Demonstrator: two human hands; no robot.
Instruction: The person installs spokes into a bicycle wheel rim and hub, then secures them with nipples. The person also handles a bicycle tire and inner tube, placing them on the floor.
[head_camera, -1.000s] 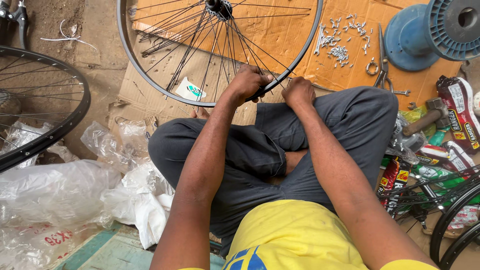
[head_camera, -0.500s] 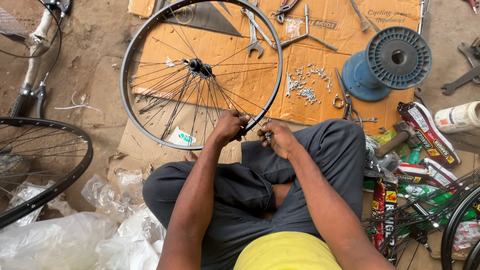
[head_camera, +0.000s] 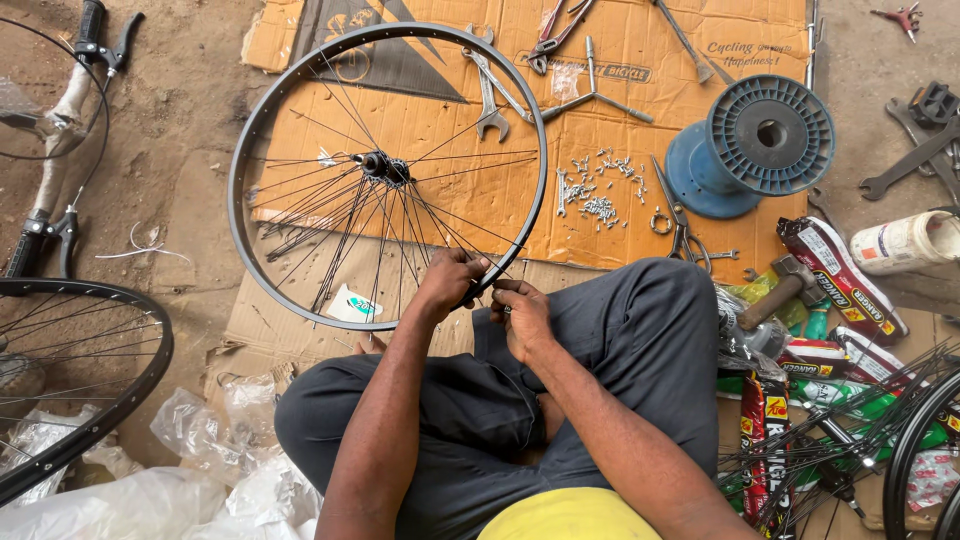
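Left fingers: my left hand (head_camera: 452, 281) is curled tight around the wheel rim (head_camera: 262, 140) at its near edge.
Right fingers: my right hand (head_camera: 522, 312) is pinched narrow at the rim; what they pinch I cannot tell.
Wheel: flat on the cardboard (head_camera: 640, 215), hub (head_camera: 382, 166) left of centre, spokes only partly filled.
Nearby: loose nipples (head_camera: 598, 190), scissors (head_camera: 680, 222), blue spool (head_camera: 755, 145).

The person wears dark grey trousers (head_camera: 610, 350) with soft folds and a bright yellow shirt (head_camera: 570, 518). Both arms are bare, without sleeves, watch or gloves.
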